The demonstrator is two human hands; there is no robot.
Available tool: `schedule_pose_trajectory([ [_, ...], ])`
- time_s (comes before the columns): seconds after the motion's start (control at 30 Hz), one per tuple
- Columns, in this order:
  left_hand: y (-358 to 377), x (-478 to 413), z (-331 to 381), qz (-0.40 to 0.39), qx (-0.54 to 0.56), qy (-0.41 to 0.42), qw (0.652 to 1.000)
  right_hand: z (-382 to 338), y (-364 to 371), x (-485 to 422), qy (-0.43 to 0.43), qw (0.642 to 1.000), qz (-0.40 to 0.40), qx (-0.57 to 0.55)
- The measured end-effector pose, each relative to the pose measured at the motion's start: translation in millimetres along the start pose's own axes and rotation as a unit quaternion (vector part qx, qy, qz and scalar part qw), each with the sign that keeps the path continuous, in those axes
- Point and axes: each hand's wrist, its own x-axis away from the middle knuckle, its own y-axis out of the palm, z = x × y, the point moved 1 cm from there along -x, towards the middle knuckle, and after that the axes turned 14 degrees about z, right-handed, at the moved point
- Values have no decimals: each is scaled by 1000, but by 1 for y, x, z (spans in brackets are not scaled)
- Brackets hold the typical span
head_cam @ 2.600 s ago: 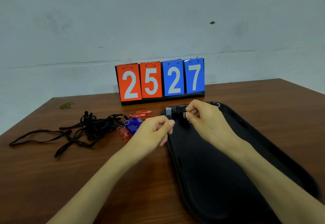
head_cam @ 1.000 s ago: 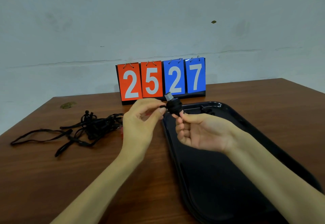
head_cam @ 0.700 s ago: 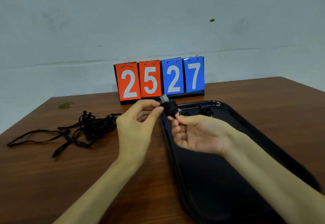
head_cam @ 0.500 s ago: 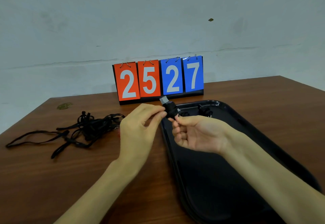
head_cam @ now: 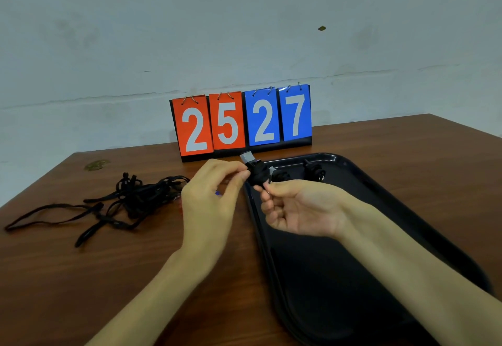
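Observation:
Both hands hold one small black whistle [head_cam: 255, 171] with a grey mouthpiece, lifted above the far left corner of a black tray [head_cam: 407, 209]. My left hand [head_cam: 209, 204] pinches its left side between thumb and forefinger. My right hand [head_cam: 296, 207], palm up, pinches a small metal ring at the whistle's lower right. Two more black whistles [head_cam: 315, 171] lie in the tray's far end. A tangle of black lanyards [head_cam: 130, 199] lies on the table to the left; a bit of a blue whistle [head_cam: 217, 193] peeps out behind my left hand.
A flip scoreboard [head_cam: 241, 122] reading 25 in red and 27 in blue stands at the table's back edge against a pale wall. The brown wooden table [head_cam: 81, 277] stretches left and front of the tray.
The whistle was lifted off the tray's corner and is held up between both hands. My right hand turned palm up. In the last half second the hands barely moved.

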Motion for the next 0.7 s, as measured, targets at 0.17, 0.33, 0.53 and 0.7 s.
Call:
schedule_pose_trajectory([
  [0.17,4,5,-9,-23,-81,131,988,-1,-2,-2,-15,1000,22,10],
  [0.33,0,-1,-11,-82,-88,164,979,0,-4,-4,-39,998,37,44],
  [0.53,0,0,-14,-77,-142,217,963,2,-2,-6,-50,995,33,83],
  [0.7,-1,-2,-10,-93,-98,129,982,5,0,-6,-46,993,9,104],
])
